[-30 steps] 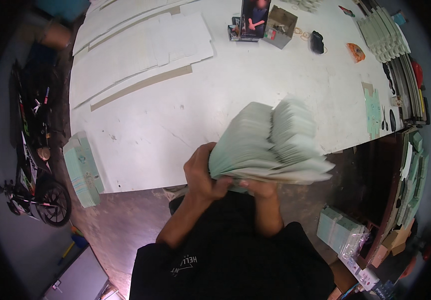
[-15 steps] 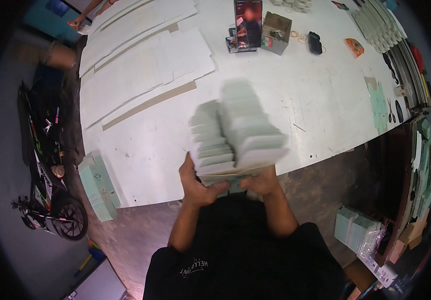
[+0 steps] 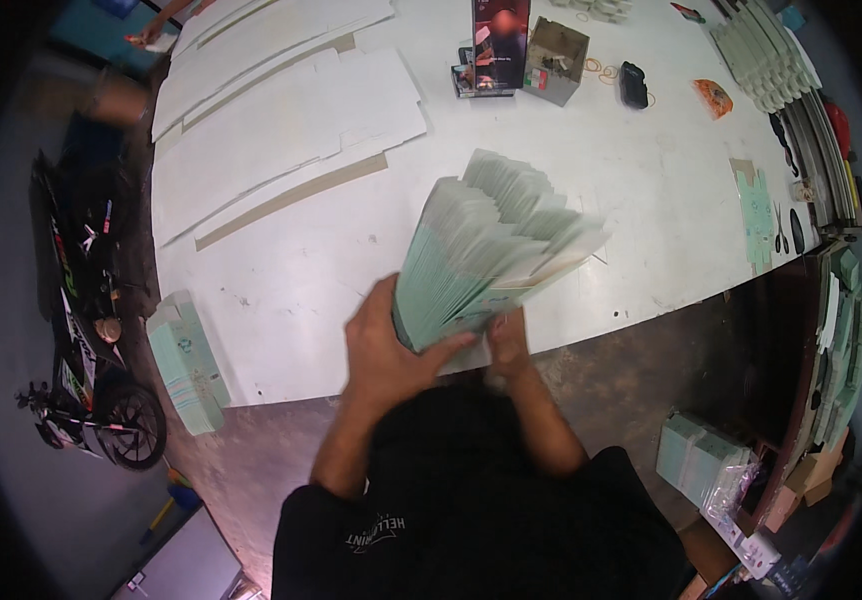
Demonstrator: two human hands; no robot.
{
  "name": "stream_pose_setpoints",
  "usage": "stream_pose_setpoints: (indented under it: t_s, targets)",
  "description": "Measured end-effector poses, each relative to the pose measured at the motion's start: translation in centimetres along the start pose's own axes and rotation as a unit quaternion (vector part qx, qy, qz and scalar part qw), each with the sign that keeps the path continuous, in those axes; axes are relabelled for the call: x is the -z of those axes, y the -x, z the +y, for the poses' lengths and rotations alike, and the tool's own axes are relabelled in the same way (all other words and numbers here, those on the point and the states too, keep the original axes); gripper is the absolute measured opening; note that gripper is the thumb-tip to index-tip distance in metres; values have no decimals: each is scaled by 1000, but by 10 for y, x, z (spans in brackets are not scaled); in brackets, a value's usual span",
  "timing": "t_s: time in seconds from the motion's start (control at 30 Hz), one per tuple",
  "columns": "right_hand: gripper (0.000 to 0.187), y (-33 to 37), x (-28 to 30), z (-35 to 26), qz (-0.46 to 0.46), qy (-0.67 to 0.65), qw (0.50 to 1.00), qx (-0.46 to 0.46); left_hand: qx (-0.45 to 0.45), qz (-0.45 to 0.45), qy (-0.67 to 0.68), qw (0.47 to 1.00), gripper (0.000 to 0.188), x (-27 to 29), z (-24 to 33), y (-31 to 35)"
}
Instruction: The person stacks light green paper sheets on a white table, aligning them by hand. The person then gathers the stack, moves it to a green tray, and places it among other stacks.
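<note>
A thick stack of flat, folded pale green cartons (image 3: 461,290) is held up over the near edge of the white table. Its white flaps fan out at the top, split into two rows. My left hand (image 3: 391,345) wraps round the stack's lower left side, with the thumb across the near face. At the lower right corner my right hand (image 3: 508,345) closes on the stack, slightly blurred, and its fingers are partly hidden.
Large white sheets (image 3: 301,130) lie at the table's (image 3: 291,330) far left. Another carton stack (image 3: 186,365) sits at its left corner. A phone (image 3: 500,45) stands beside an open box (image 3: 555,62) at the back. Scissors (image 3: 780,230) lie right. A motorcycle (image 3: 101,400) stands left.
The carton stack has tilted upright and swung right, so its green sides now show. My left hand has risen along its side, and my right hand has shifted in slightly.
</note>
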State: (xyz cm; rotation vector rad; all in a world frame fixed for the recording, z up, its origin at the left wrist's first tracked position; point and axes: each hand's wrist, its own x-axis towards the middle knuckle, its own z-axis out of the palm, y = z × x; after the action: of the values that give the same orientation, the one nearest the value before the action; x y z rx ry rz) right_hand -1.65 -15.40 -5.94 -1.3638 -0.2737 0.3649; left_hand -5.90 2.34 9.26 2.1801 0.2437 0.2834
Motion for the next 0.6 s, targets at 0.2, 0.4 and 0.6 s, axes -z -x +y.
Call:
stream_pose_setpoints:
  t_s: [0.2, 0.4, 0.6]
  targets:
    - [112, -22, 75, -60, 136, 45, 984, 110, -22, -158, -306, 939, 87, 21, -40, -23]
    - [117, -52, 35, -118, -23, 188, 950, 248, -47, -174, -328, 927, 111, 14, -54, -16]
    - [125, -65, -3, -106, -232, 567, 774, 158, -68, -174, -313, 931, 109, 12, -52, -22]
